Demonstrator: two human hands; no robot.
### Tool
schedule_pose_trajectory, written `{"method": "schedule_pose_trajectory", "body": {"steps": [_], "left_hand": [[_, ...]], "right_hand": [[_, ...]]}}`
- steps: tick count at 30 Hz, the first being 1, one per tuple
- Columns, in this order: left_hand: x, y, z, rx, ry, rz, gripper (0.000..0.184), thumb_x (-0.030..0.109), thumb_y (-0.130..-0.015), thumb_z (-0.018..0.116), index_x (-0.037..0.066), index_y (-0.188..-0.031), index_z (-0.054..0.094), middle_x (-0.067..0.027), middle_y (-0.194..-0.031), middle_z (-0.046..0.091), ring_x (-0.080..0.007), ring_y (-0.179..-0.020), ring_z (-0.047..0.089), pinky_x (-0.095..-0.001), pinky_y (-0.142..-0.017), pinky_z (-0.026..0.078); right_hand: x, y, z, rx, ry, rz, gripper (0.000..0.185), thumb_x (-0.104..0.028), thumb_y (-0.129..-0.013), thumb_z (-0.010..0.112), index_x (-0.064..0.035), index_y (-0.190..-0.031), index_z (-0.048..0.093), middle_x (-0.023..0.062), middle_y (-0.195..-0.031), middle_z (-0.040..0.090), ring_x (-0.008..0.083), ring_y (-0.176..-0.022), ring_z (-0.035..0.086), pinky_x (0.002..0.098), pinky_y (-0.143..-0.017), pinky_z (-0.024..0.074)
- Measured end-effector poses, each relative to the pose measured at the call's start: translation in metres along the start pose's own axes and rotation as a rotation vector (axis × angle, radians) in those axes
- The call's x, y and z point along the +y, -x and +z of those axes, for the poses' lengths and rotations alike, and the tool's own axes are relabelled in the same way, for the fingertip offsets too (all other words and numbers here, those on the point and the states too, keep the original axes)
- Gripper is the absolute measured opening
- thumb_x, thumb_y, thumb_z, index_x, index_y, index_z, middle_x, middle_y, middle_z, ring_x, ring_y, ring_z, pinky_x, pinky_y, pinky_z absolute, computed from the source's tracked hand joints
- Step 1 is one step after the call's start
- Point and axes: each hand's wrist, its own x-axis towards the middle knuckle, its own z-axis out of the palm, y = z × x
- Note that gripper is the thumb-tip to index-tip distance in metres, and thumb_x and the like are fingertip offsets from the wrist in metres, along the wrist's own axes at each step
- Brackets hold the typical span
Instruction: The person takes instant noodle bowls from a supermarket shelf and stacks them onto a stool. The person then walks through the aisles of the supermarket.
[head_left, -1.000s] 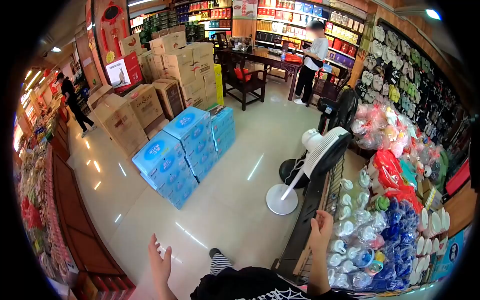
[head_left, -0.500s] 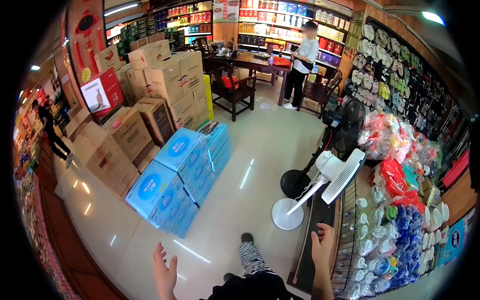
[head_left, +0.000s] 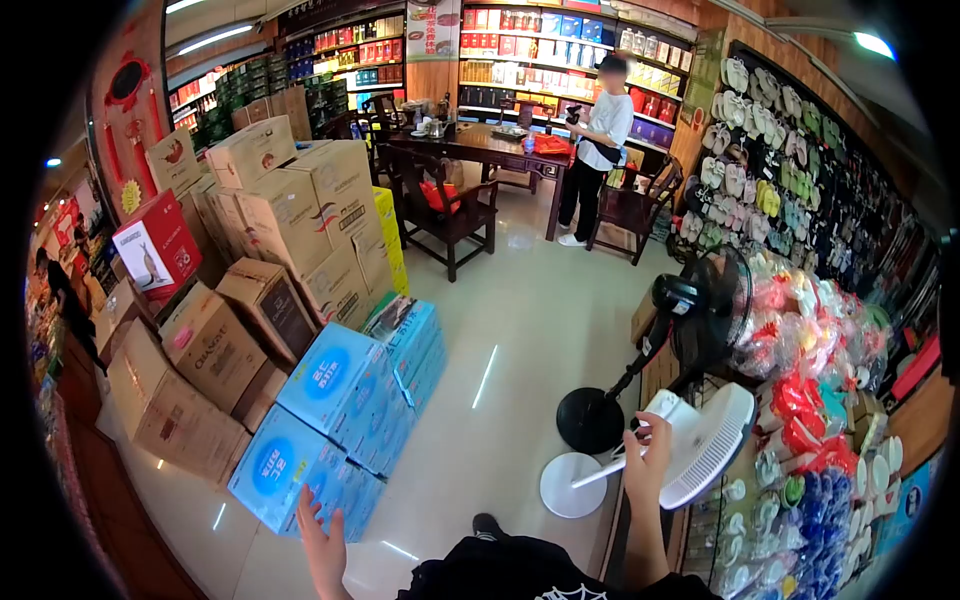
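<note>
My left hand (head_left: pixel 321 541) is held out at the lower left with its fingers apart and nothing in it. Just beyond it in the picture stand stacked blue cartons (head_left: pixel 327 374). On the right, my right hand (head_left: pixel 648 462) is raised with curved fingers and the thumb apart, also without anything in it. It overlaps a white standing fan (head_left: pixel 710 445) and hides part of the fan's pole; I see no clear contact. Behind that is a black standing fan (head_left: pixel 700 308) on a round base.
Brown cardboard boxes (head_left: pixel 275 215) are piled at the left. A person (head_left: pixel 603 135) stands by a dark wooden table (head_left: pixel 470 145) and chairs (head_left: pixel 440 208) at the back. Slippers (head_left: pixel 770 150) cover the right wall, above a rack of wrapped goods (head_left: pixel 800 500). Glossy floor (head_left: pixel 490 330) runs between.
The view has moved forward, so the blue cartons, both fans and the table look nearer. My right hand now overlaps the white fan, and my left hand overlaps the cartons' front.
</note>
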Motion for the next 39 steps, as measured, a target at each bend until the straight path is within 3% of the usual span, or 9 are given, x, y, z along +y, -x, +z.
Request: {"method": "schedule_pose_trajectory", "body": {"steps": [6,9,17,21,25,28,32,37,39], "left_hand": [[0.003,-0.055,0.061,-0.063,-0.033,-0.056,0.065,0.012,-0.082,0.059,0.012,-0.140,0.029,-0.0155,-0.130,0.041,-0.0270,-0.110,0.047,-0.0375,-0.089,0.040],[0.000,-0.091,0.086,-0.080,-0.076,-0.055,0.066,0.012,-0.081,0.059,0.014,-0.140,0.030,-0.0146,-0.129,0.042,-0.0260,-0.109,0.048,-0.0368,-0.086,0.042],[0.045,-0.256,0.163,-0.168,-0.095,0.008,0.065,0.013,-0.080,0.061,0.008,-0.138,0.032,-0.0191,-0.126,0.042,-0.0293,-0.107,0.048,-0.0382,-0.089,0.042],[0.101,-0.355,0.210,-0.181,-0.040,0.175,0.064,0.013,-0.080,0.061,0.006,-0.137,0.033,-0.0176,-0.124,0.044,-0.0291,-0.106,0.049,-0.0377,-0.090,0.041],[0.158,-0.435,0.269,-0.289,0.049,0.316,0.063,0.011,-0.079,0.061,0.003,-0.135,0.034,-0.0173,-0.124,0.044,-0.0290,-0.108,0.048,-0.0369,-0.094,0.039],[0.192,-0.473,0.316,-0.515,0.052,0.551,0.065,0.010,-0.079,0.062,0.003,-0.136,0.032,-0.0179,-0.133,0.038,-0.0274,-0.115,0.046,-0.0363,-0.094,0.039],[0.228,-0.503,0.379,-0.567,0.030,0.560,0.063,0.013,-0.079,0.064,0.002,-0.134,0.034,-0.0192,-0.127,0.041,-0.0304,-0.112,0.046,-0.0368,-0.098,0.036],[0.301,-0.557,0.458,-0.742,0.228,0.570,0.066,0.021,-0.082,0.063,0.003,-0.137,0.031,-0.0164,-0.128,0.045,-0.0275,-0.116,0.046,-0.0383,-0.095,0.039],[0.353,-0.580,0.481,-0.992,0.754,0.365,0.067,0.037,-0.085,0.057,0.003,-0.138,0.030,-0.0178,-0.128,0.047,-0.0299,-0.115,0.048,-0.0418,-0.095,0.040]], "right_hand": [[-0.007,-0.066,0.063,-0.140,-0.031,-0.066,0.033,-0.002,-0.075,0.061,-0.0030,-0.107,0.052,0.0112,-0.108,0.049,0.0214,-0.090,0.049,0.0308,-0.078,0.0409],[0.004,-0.095,0.091,-0.157,-0.018,0.001,0.033,-0.003,-0.075,0.061,-0.0037,-0.108,0.052,0.0104,-0.108,0.049,0.0209,-0.090,0.049,0.0311,-0.079,0.0412],[0.044,-0.181,0.147,-0.014,0.109,0.107,0.034,-0.002,-0.076,0.061,-0.0037,-0.109,0.052,0.0107,-0.104,0.049,0.0226,-0.089,0.049,0.0321,-0.078,0.0412],[0.055,-0.229,0.167,0.171,0.102,0.168,0.032,-0.003,-0.078,0.059,-0.0030,-0.110,0.052,0.0099,-0.104,0.048,0.0210,-0.089,0.047,0.0307,-0.078,0.0394],[0.066,-0.260,0.194,0.213,0.198,0.254,0.033,-0.004,-0.078,0.060,-0.0029,-0.110,0.052,0.0091,-0.105,0.047,0.0203,-0.089,0.047,0.0305,-0.077,0.0396],[0.077,-0.278,0.216,0.212,0.202,0.340,0.034,-0.004,-0.077,0.060,-0.0038,-0.110,0.052,0.0089,-0.105,0.048,0.0203,-0.089,0.048,0.0317,-0.076,0.0411],[0.113,-0.317,0.238,0.232,0.233,0.480,0.035,-0.003,-0.077,0.061,-0.0041,-0.111,0.052,0.0090,-0.105,0.048,0.0198,-0.089,0.048,0.0307,-0.076,0.0412],[0.156,-0.409,0.256,0.231,0.219,0.429,0.034,-0.003,-0.077,0.061,-0.0040,-0.111,0.052,0.0090,-0.106,0.048,0.0200,-0.090,0.048,0.0303,-0.077,0.0411],[0.175,-0.457,0.257,0.226,0.277,0.352,0.034,-0.004,-0.078,0.060,-0.0034,-0.111,0.052,0.0094,-0.106,0.048,0.0201,-0.090,0.048,0.0302,-0.078,0.0412]]}}
